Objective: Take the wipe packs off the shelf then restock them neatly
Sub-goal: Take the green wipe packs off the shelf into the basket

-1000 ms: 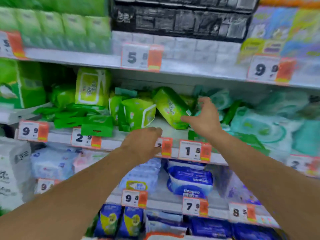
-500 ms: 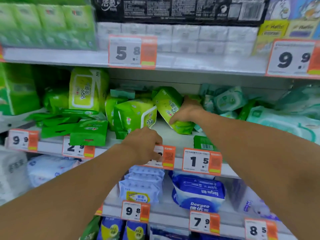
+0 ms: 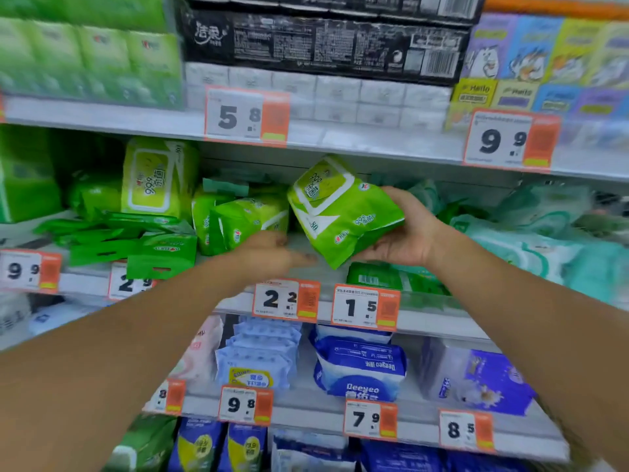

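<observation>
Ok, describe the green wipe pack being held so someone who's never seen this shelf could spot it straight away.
Find the middle shelf, the one with the 2.2 price tag and the 1.5 price tag on its front edge. Just above those tags, the right hand holds a lime green wipe pack. Unlike the packs resting on the shelf, it is lifted clear and tilted, white-framed label facing up-left.

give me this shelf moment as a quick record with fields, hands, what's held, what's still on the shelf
right hand: grip closed on a green wipe pack, lifted and tilted in front of the middle shelf
left hand: empty, fingers loose, reaching toward the shelf edge
still on shelf: tilted green packs, upright green pack, flat green sachets
tags below: 2.2 tag, 1.5 tag
</observation>
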Demonstrator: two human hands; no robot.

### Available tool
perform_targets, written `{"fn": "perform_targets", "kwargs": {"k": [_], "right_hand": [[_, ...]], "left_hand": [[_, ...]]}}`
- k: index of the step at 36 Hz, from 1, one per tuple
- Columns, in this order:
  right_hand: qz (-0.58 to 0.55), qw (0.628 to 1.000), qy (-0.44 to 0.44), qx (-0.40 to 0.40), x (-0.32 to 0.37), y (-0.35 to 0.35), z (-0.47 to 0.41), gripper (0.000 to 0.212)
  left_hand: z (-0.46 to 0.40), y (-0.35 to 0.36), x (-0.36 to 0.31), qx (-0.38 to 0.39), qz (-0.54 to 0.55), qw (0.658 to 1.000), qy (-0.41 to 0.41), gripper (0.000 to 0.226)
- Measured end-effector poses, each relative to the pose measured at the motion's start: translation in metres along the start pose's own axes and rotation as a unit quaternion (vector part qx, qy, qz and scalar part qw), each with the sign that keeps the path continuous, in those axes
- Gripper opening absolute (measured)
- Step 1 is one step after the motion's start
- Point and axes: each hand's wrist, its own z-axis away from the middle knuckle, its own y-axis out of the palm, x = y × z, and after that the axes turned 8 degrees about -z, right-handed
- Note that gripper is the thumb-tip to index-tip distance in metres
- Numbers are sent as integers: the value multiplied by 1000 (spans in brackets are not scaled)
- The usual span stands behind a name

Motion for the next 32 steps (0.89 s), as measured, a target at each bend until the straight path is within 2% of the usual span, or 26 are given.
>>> {"fn": "perform_targets", "kwargs": {"k": [1, 2, 4, 5, 7, 11, 14, 18, 22, 24, 25, 28, 30, 32], "right_hand": [[1, 1000, -2, 12, 1, 0, 6, 49], [2, 1000, 0, 20, 0, -1, 12, 53], [15, 999, 8, 41, -4, -1, 26, 51], [29, 998, 12, 56, -8, 1, 32, 45], [50, 996, 26, 74, -22, 9, 44, 40], [88, 984, 98, 117, -62, 21, 56, 35], [93, 978, 128, 138, -104, 31, 56, 38], [80, 979, 157, 104, -158, 52, 48, 44], [141, 969, 167, 114, -210, 82, 49, 60], [175, 956, 187, 144, -240, 103, 52, 67], [194, 950, 186, 157, -256, 113, 51, 65], [214, 951, 162, 154, -298, 147, 48, 36], [200, 952, 173, 153, -320, 169, 44, 30], [204, 947, 185, 163, -341, 190, 42, 30]], "left_hand": [[3, -4, -9, 4, 156, 988, -15, 54], [7, -9, -17, 7, 285, 958, -33, 46], [15, -18, -22, 17, 436, 898, -53, 50], [18, -21, -22, 21, 464, 884, -50, 49], [34, -23, -15, 39, 447, 892, -47, 45], [69, -19, 15, 56, 398, 913, -74, 55], [100, -23, 48, 15, 366, 924, -107, 56], [138, -33, 86, -67, 303, 936, -165, 45], [175, -53, 125, -127, 268, 928, -226, 65], [196, -63, 148, -147, 244, 923, -261, 63], [206, -67, 159, -149, 233, 920, -278, 61], [230, -82, 190, -162, 204, 907, -330, 45], [241, -94, 209, -187, 193, 898, -347, 36], [250, -106, 227, -237, 170, 887, -357, 38]]}}
